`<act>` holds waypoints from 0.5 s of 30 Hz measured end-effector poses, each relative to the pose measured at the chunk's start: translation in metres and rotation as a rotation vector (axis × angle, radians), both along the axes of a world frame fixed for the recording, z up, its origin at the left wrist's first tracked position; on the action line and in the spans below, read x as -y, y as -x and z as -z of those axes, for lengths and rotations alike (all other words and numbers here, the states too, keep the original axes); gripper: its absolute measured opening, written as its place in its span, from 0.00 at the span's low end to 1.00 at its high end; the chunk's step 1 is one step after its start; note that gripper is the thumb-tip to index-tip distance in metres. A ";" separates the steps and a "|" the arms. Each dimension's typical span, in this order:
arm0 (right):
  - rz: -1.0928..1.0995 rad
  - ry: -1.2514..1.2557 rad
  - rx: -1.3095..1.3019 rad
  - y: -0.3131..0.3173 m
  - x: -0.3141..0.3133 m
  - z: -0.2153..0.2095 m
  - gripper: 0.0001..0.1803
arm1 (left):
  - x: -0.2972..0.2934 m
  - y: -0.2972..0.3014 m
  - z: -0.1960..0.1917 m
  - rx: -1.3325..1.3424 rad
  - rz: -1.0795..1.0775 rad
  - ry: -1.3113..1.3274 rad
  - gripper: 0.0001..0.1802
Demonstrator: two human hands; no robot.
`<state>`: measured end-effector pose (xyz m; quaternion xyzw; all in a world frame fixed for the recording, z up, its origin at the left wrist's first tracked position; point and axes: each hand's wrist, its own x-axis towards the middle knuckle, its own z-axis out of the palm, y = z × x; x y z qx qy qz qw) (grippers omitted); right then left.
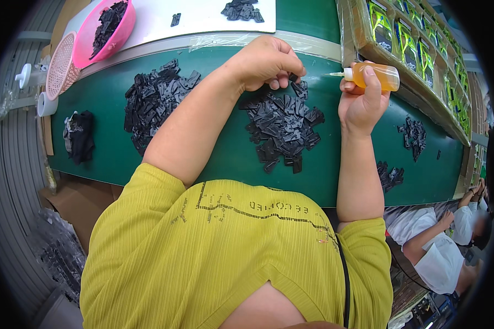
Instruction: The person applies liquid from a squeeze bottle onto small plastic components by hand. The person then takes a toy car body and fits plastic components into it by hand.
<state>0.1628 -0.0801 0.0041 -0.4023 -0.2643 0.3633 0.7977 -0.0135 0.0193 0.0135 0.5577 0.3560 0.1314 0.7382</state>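
My left hand (pixel 264 61) is closed in a pinch above the far edge of the middle pile of small black plastic pieces (pixel 284 129). A black plastic piece (pixel 294 78) shows at its fingertips, mostly hidden by them. Wrapped in my right hand (pixel 362 107) is a clear needle-tip bottle (pixel 387 78) of orange liquid. The bottle lies nearly level, its thin tip pointing left toward my left fingers, with a gap between. Both hands are over the green table (pixel 219 148).
More black pieces form a pile (pixel 156 101) to the left and smaller heaps (pixel 413 137) to the right. A pink basin (pixel 123 33) of pieces stands on a white board (pixel 203 16). Boxed green-framed items (pixel 409 44) rise at back right. People (pixel 439 252) sit at right.
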 end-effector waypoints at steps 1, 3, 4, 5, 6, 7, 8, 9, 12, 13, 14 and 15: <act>0.000 -0.001 0.000 0.000 0.000 0.000 0.08 | 0.002 -0.002 0.000 0.002 0.000 0.000 0.06; -0.004 0.003 0.046 -0.003 0.001 0.006 0.10 | 0.008 -0.006 0.004 0.109 -0.088 0.082 0.08; -0.010 0.004 0.091 -0.004 0.001 0.009 0.12 | 0.007 -0.007 0.008 0.110 -0.087 0.086 0.08; -0.009 0.005 0.093 -0.003 0.001 0.009 0.12 | 0.006 -0.008 0.011 0.114 -0.085 0.065 0.11; -0.002 -0.010 0.138 -0.002 0.001 0.009 0.12 | 0.006 -0.008 0.012 0.119 -0.083 0.044 0.14; 0.005 -0.025 0.183 0.000 0.001 0.009 0.12 | 0.007 -0.009 0.013 0.120 -0.083 0.046 0.14; 0.006 -0.022 0.184 0.002 0.001 0.009 0.12 | 0.008 -0.009 0.012 0.117 -0.091 0.026 0.16; 0.015 -0.028 0.241 0.004 0.001 0.008 0.11 | 0.008 -0.009 0.012 0.113 -0.100 0.007 0.18; 0.044 -0.033 0.327 0.008 -0.001 0.009 0.11 | 0.008 -0.009 0.007 0.084 -0.047 0.027 0.17; 0.065 -0.035 0.356 0.009 -0.003 0.010 0.11 | 0.008 -0.009 0.007 0.084 -0.048 0.029 0.17; 0.063 -0.033 0.355 0.011 -0.004 0.011 0.11 | 0.008 -0.010 0.006 0.077 -0.046 0.026 0.17; 0.059 -0.036 0.358 0.012 -0.006 0.010 0.11 | 0.008 -0.009 0.006 0.070 -0.045 0.022 0.17</act>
